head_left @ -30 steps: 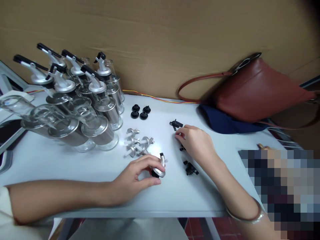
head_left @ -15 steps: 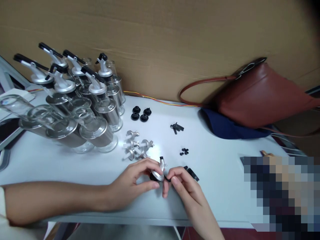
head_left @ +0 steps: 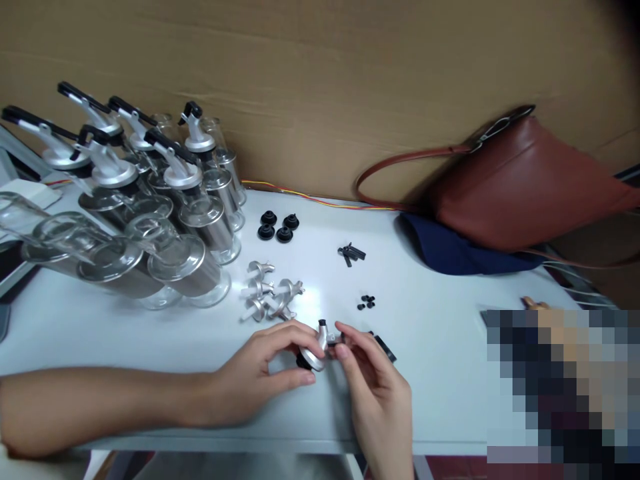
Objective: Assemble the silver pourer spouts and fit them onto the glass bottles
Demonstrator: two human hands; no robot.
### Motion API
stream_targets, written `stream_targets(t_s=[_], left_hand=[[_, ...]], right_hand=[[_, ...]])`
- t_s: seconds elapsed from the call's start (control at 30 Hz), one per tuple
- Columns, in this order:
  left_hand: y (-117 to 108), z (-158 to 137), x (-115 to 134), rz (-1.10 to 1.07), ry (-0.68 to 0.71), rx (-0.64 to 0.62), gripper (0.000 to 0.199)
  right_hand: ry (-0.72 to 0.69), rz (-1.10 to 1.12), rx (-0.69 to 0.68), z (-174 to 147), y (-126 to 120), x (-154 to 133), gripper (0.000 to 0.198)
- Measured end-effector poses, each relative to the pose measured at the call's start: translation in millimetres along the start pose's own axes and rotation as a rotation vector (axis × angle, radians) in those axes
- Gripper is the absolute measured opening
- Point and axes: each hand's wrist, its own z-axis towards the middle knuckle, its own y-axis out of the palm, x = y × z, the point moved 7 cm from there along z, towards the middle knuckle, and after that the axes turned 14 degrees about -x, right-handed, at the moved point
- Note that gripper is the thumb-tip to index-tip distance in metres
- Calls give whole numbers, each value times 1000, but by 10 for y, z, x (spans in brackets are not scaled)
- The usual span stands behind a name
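Note:
Near the front edge of the table, my left hand [head_left: 255,367] grips a silver pourer spout [head_left: 314,359] by its round base, its black-tipped nozzle pointing up. Thumb and forefinger of my right hand [head_left: 383,380] pinch a small dark part [head_left: 342,338] against the side of the spout; the fingers hide most of it. Several loose silver pourer spouts [head_left: 260,288] lie just beyond my left hand. Behind my right hand rests a black lever-like piece [head_left: 385,347], partly covered. Tiny black caps [head_left: 367,300] and a little pile of thin black pieces [head_left: 352,254] lie farther back.
Several glass bottles with metal sleeves [head_left: 203,220] crowd the left, some topped with lever pourers [head_left: 113,170]. Black round stoppers [head_left: 285,233] sit mid-table. A brown bag [head_left: 510,187] on dark blue cloth [head_left: 445,253] occupies the back right. Another person's hand [head_left: 535,303] shows at right, mostly pixelated.
My right hand has turned and brought the small dark part up against the side of the spout. The left hand still holds the spout. The view has shifted slightly.

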Motion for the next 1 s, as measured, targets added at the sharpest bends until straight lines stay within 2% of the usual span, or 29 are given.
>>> stream_targets(t_s=[0.1,0.23,0.33,0.57,0.7,1.0], left_hand=[[48,-17,-33,-7,-34,-40,18],[87,-45,-121,-117,-117,-53,34],[115,-40,-124,-86,-145,-107,47],[140,-4,-62,62,-170,-217,67],[137,-2,-65,122,-188,-226,69],[113,-14,-36,128,-97,-176,62]], right_hand=[[-33,-48,13,-38,-1,7,17],[-20,43,83,-74,-37,32,10],[-11,66,146,-85,-83,12,8],[-45,-3,86,-79,-80,-38,13],[-106,-64,27,-78,-44,-86,16],[-164,-100,-5,-130,15,-114,26]])
